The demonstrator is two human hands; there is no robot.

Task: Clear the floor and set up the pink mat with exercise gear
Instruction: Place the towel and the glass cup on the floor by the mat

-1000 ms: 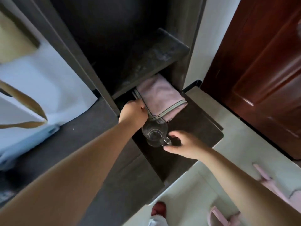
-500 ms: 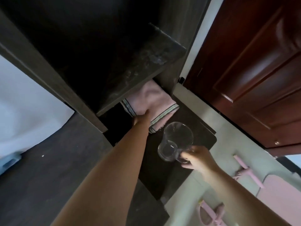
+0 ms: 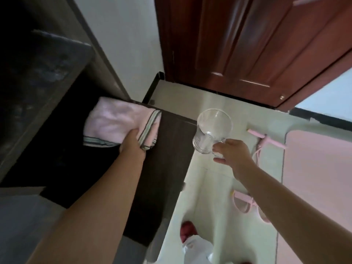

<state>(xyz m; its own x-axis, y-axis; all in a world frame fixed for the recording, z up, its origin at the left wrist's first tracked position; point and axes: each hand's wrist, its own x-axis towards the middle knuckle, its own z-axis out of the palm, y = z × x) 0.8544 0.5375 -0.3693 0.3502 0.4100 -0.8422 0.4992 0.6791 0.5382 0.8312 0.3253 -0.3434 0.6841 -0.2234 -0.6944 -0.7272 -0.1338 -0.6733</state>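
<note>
Both hands busy, one item each.

Left hand (image 3: pixel 131 141): reaching into the low shelf (image 3: pixel 167 149) of the dark cabinet (image 3: pixel 47 77), fingers curled under and gripping the near edge of a folded pink towel (image 3: pixel 116 122). Towel striped along its borders, sitting at the shelf's back right corner, partly tucked under the shelf board above. Fingertips hidden under the cloth, so exact pinch unclear; clearly a closed hold on the towel.

Right hand (image 3: pixel 233 156): out over the pale floor (image 3: pixel 209 187), pinching the handle of a clear glass mug (image 3: pixel 212 133). Thumb and curled fingers wrapped round the handle. Mug tilted, mouth facing up and toward the camera, looks empty, off every surface, just right of the shelf's right edge.

Pink mat (image 3: pixel 316 178) flat on the floor along the right edge of view, near corner rounded. Beside the mat's left edge: pink pull-rope exerciser (image 3: pixel 266 141), straight bar near the mat's far corner, cords running toward the foot loops (image 3: pixel 245 202) closer in, partly hidden behind the right forearm.

Dark red door (image 3: pixel 247 44) at the far end of the floor, white wall (image 3: pixel 123 44) between door and cabinet. Blurred foot in a red slipper (image 3: pixel 187 230) at the bottom of view.
</note>
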